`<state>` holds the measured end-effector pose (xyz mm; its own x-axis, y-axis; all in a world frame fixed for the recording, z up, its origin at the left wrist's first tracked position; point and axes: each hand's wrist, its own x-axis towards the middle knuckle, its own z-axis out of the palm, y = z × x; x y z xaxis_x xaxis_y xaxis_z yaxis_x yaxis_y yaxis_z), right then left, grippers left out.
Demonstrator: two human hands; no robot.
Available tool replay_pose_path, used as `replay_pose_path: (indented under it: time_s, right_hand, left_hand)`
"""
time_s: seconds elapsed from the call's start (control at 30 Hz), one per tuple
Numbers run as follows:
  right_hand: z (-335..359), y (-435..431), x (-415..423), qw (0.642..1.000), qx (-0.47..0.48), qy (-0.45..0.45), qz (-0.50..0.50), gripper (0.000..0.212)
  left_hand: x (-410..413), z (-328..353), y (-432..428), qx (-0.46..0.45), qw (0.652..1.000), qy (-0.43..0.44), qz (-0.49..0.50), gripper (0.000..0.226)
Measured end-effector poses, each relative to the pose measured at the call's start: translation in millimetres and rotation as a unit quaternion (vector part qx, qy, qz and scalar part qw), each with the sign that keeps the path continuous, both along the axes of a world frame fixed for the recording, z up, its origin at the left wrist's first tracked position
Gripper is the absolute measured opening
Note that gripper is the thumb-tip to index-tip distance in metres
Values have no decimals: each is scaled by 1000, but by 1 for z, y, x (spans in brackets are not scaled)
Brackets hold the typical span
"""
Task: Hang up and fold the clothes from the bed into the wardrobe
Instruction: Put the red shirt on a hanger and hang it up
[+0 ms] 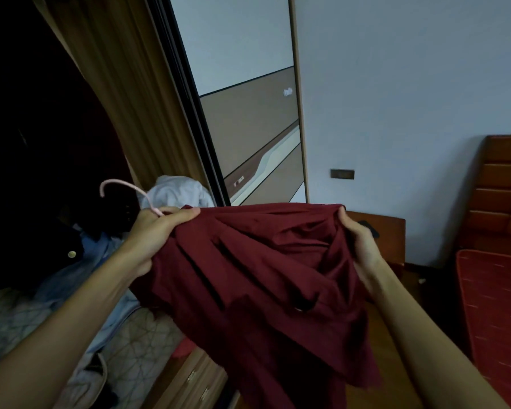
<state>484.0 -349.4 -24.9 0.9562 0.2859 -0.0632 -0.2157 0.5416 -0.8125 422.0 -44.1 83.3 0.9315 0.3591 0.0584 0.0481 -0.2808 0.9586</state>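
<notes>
I see both arms outstretched: left hand (152, 231) fisted around pink hanger (124, 191) and maroon garment (257, 278); right hand (359, 246) pinching soft, pleated fabric's opposite edge.

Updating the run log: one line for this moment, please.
stage: hangering | left hand: grips pink hanger and shirt edge | right hand: grips maroon shirt | more clothes on bed
</notes>
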Motion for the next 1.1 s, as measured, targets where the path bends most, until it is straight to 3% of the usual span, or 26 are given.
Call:
replay_pose_path:
  time_s: [0.13,0.33,0.47,0.53,0.6,0.67,0.77,0.87,0.97,1.03,1.1]
  right_hand:
    - [11,6,4,996,84,-36,5,53]
    - [10,-1,11,993,-47,-104,42,35]
    - [11,-7,15,991,-41,-129,24,30]
    - [7,-6,22,990,-73,-120,29,33]
    - [-1,-3,25,975,-174,-135,31,26]
    - [-13,4,25,946,-277,-168,5,41]
    - [-35,22,15,917,-346,-193,-38,53]
    - [-58,44,12,898,-374,-224,-59,58]
    - [-63,48,14,875,-419,-240,-36,40]
    - [-54,42,19,887,-402,-224,-42,29]
    - [-26,31,22,919,-310,-205,-131,24]
  left_hand:
    - [-3,-2,11,21,999,-10,28,15]
    - [-7,-1,27,81,995,-33,49,9]
    - [-10,-8,27,126,992,-23,19,8]
    - [-10,-9,25,62,998,-27,20,13]
    - [-9,-6,26,-24,999,-31,31,15]
    - [-8,-3,27,-76,996,-33,26,12]
    - [-7,-5,22,-125,992,-22,16,9]
    - [-6,-13,13,-177,984,-3,-8,9]
    - [-7,-18,8,-216,976,7,-5,10]
    - [-7,-17,14,-221,975,4,19,12]
    - [-5,-16,27,-197,979,1,49,23]
